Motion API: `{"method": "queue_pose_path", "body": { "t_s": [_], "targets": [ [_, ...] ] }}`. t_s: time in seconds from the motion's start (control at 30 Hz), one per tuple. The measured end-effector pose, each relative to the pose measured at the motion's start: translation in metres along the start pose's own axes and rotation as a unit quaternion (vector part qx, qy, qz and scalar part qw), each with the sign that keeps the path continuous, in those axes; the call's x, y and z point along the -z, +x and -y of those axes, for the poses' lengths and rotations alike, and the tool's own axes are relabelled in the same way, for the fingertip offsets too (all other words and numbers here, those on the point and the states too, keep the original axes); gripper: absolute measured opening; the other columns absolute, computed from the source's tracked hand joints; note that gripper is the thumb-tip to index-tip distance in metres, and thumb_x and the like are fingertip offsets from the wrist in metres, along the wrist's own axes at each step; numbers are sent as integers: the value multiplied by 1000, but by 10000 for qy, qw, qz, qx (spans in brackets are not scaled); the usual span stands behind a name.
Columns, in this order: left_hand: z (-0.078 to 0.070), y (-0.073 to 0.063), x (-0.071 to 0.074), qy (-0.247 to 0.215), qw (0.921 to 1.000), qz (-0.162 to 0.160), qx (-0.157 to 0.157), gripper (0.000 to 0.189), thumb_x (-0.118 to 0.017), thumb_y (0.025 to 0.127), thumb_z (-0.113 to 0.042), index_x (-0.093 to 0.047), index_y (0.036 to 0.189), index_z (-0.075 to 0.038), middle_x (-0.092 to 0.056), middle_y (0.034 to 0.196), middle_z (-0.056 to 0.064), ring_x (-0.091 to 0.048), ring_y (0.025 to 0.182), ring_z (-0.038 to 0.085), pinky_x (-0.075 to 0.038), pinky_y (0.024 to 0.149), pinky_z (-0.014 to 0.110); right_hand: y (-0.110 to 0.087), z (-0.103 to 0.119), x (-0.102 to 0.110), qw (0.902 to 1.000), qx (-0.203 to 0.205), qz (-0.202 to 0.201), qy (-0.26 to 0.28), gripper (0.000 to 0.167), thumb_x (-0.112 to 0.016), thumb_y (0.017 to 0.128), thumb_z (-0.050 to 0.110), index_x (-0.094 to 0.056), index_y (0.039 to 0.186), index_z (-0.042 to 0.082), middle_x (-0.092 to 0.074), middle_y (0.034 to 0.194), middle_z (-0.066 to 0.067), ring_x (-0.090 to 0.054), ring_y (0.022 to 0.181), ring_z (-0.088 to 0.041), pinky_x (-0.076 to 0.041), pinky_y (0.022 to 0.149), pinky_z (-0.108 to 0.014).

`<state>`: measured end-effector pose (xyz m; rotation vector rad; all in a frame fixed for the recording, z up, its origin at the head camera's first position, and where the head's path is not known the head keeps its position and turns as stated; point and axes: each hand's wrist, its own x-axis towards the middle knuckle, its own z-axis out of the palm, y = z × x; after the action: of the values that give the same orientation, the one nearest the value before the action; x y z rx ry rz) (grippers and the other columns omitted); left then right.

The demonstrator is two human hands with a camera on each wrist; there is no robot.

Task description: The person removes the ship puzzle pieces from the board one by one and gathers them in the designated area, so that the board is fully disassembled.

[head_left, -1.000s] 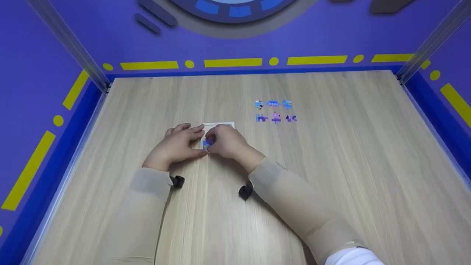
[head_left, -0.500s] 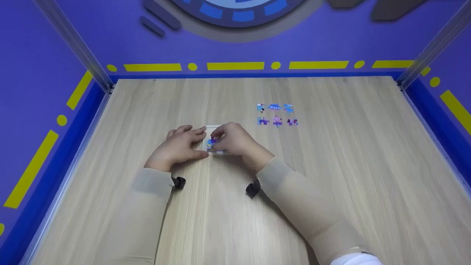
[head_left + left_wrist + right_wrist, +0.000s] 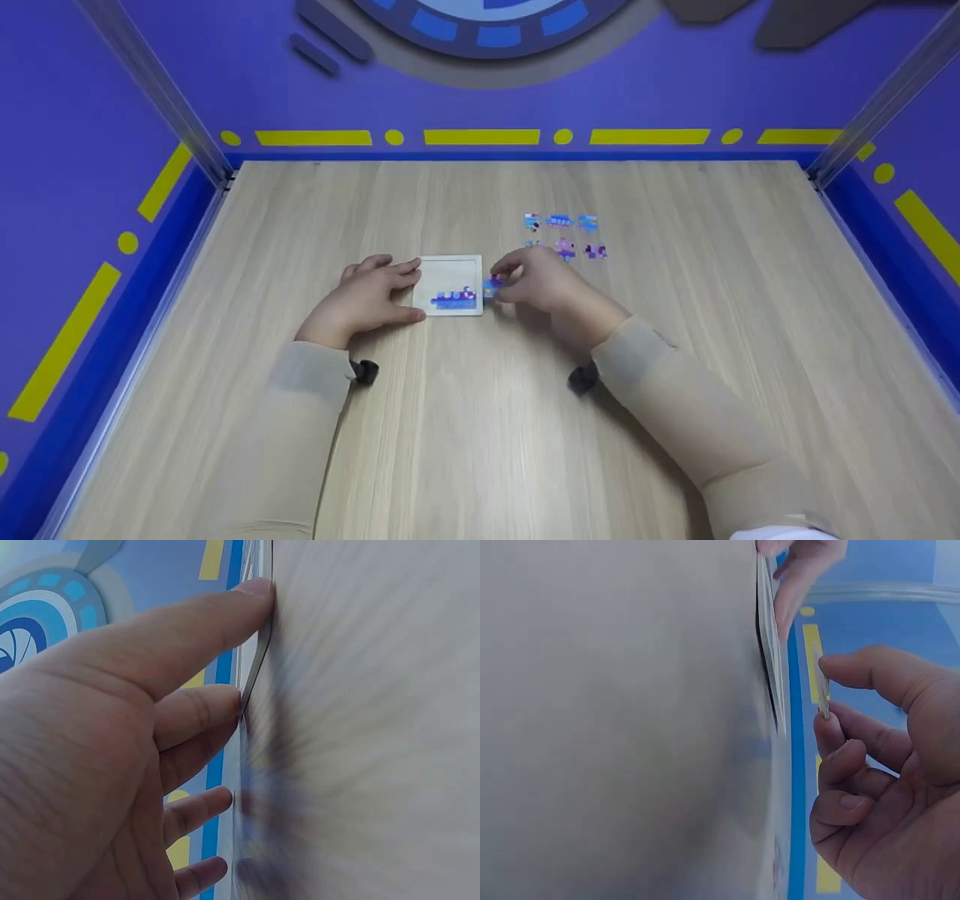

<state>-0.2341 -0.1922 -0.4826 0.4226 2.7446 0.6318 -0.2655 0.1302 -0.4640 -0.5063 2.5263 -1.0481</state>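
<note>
A square, light-coloured puzzle tray (image 3: 450, 259) lies on the table, with a short strip of joined jigsaw pieces (image 3: 454, 300) along its front right part. My left hand (image 3: 358, 298) rests at the tray's left side, thumb at the front corner and index finger at the back corner, its fingers fairly straight. Just past the tray's right edge, my right hand (image 3: 546, 280) pinches a blue and purple jigsaw piece (image 3: 491, 287) between thumb and index finger. In the right wrist view that piece (image 3: 823, 686) appears edge-on, and the other fingers are curled in.
Several loose jigsaw pieces (image 3: 559, 220) lie in two rows behind the right hand, which partly covers the front row. Purple walls (image 3: 480, 105) with yellow marks stand along the back and both sides of the wooden table (image 3: 465, 450).
My right hand has moved right, from over the tray's left part to beyond its right edge, carrying the jigsaw piece. The tray's inside now shows. The left hand has stayed put.
</note>
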Motion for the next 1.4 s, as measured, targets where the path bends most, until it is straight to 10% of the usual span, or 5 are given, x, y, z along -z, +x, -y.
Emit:
{"method": "queue_pose_path", "body": {
  "t_s": [0.5,1.4],
  "targets": [
    [-1,-1,1,-117,9999,19,32,88,-89,96,-50,-53,169,-17,-38,185,-6,-22,176,40,-13,140,65,-16,-48,34,9994,-32,-277,-220,39,-87,94,14,-83,131,3,-81,126,-14,-72,113,-29,-57,87,-35],
    [1,0,0,-75,10000,9,-20,88,-89,96,-48,-52,169,-16,-38,185,-5,-22,176,41,-11,140,65,-9,-56,39,9992,-271,-109,-258,40,-82,93,6,-82,132,2,-81,132,-16,-72,123,-34,-60,113,-53]
  ]
}}
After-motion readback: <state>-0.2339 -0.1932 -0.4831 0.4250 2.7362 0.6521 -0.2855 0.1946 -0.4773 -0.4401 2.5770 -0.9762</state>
